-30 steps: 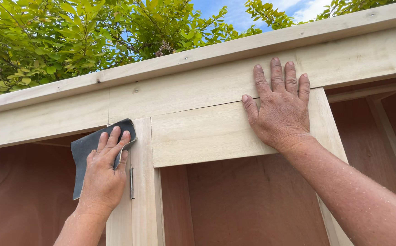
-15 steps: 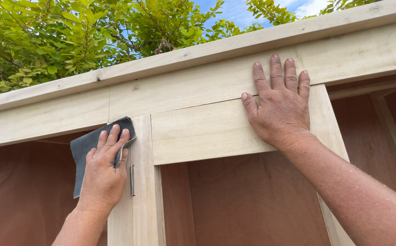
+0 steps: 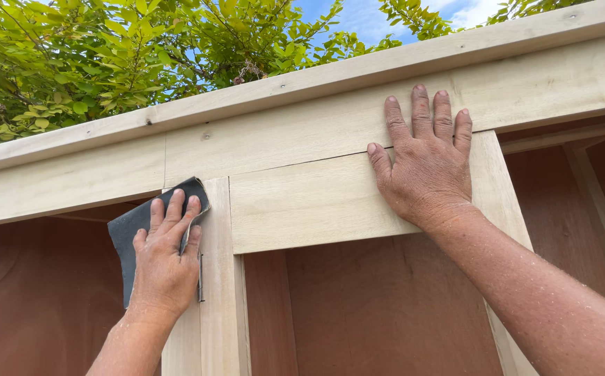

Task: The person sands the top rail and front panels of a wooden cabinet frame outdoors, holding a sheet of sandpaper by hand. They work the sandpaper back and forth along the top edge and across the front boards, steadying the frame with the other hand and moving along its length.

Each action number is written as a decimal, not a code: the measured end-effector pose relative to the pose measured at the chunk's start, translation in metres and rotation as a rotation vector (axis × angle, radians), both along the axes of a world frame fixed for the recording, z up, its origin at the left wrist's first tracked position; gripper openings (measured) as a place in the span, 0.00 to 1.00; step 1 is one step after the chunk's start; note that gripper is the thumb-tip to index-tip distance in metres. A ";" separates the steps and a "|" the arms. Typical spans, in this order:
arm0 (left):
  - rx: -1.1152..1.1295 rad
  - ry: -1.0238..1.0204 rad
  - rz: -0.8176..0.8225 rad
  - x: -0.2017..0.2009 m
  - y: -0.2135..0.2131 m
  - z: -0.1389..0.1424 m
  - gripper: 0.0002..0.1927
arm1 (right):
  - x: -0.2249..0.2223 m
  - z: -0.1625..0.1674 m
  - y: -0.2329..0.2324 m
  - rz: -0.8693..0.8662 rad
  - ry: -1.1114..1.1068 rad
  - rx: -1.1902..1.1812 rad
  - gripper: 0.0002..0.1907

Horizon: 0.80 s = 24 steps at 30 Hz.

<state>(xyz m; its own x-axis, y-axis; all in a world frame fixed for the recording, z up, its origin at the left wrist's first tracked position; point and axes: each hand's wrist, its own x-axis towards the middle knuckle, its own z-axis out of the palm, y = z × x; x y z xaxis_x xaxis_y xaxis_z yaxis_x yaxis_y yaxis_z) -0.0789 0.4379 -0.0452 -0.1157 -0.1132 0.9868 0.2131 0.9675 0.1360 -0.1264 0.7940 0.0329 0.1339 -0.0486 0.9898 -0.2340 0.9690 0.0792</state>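
Left hand (image 3: 165, 268) is pressing a dark grey sheet of sandpaper (image 3: 132, 233) flat against the upright post (image 3: 215, 278) of a pale bare-wood cabinet frame (image 3: 107, 174), fingers spread over the paper, right by a small metal hinge (image 3: 200, 277). Right hand (image 3: 428, 163) lies open and flat on the horizontal rail (image 3: 302, 205), holding nothing. Reddish plywood back panel (image 3: 379, 313) behind, I think. Leafy branches (image 3: 107, 56) above the top board.
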 end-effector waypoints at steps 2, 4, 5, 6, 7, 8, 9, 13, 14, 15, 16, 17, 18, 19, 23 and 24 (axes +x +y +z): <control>0.035 0.075 -0.086 -0.003 0.015 0.032 0.24 | 0.002 -0.001 0.000 0.015 0.024 0.005 0.37; 0.114 0.074 -0.077 -0.005 0.046 0.048 0.24 | 0.004 -0.002 0.000 0.076 0.052 0.008 0.34; 0.043 0.082 -0.086 -0.010 0.071 0.046 0.25 | 0.005 -0.003 0.001 0.126 0.064 0.007 0.32; -0.032 0.092 -0.098 -0.018 0.104 0.043 0.26 | 0.007 -0.004 0.003 0.173 0.078 0.003 0.30; -0.110 0.139 -0.116 -0.024 0.138 0.035 0.29 | 0.007 -0.005 0.005 0.275 0.088 -0.013 0.30; -0.158 0.155 -0.114 -0.029 0.171 0.030 0.32 | 0.008 -0.006 0.007 0.377 0.093 -0.027 0.30; -0.210 0.174 -0.113 -0.030 0.192 0.029 0.35 | 0.009 -0.007 0.009 0.478 0.101 -0.045 0.30; -0.333 0.139 -0.113 -0.020 0.201 0.033 0.38 | 0.008 -0.005 0.013 0.439 0.137 -0.033 0.29; -0.327 0.114 -0.098 -0.014 0.181 0.038 0.37 | 0.008 -0.005 0.013 0.423 0.127 -0.023 0.29; -0.324 0.093 -0.090 -0.009 0.159 0.045 0.36 | 0.009 -0.005 0.014 0.402 0.121 -0.018 0.29; -0.232 0.096 -0.046 -0.004 0.135 0.053 0.32 | 0.010 -0.005 0.015 0.408 0.121 0.000 0.29; -0.138 0.096 -0.005 0.000 0.114 0.059 0.27 | 0.011 -0.005 0.015 0.413 0.119 0.018 0.29; -0.079 0.139 0.010 0.000 0.098 0.062 0.28 | 0.012 -0.006 0.016 0.416 0.121 0.032 0.28; -0.018 0.182 0.028 -0.001 0.090 0.065 0.28 | 0.014 -0.007 0.017 0.494 0.131 0.034 0.29; -0.057 0.222 0.021 -0.016 0.134 0.069 0.36 | 0.019 -0.015 0.020 0.771 0.200 0.046 0.29; -0.126 0.225 0.015 -0.022 0.160 0.069 0.38 | 0.020 -0.015 0.020 0.823 0.233 0.048 0.29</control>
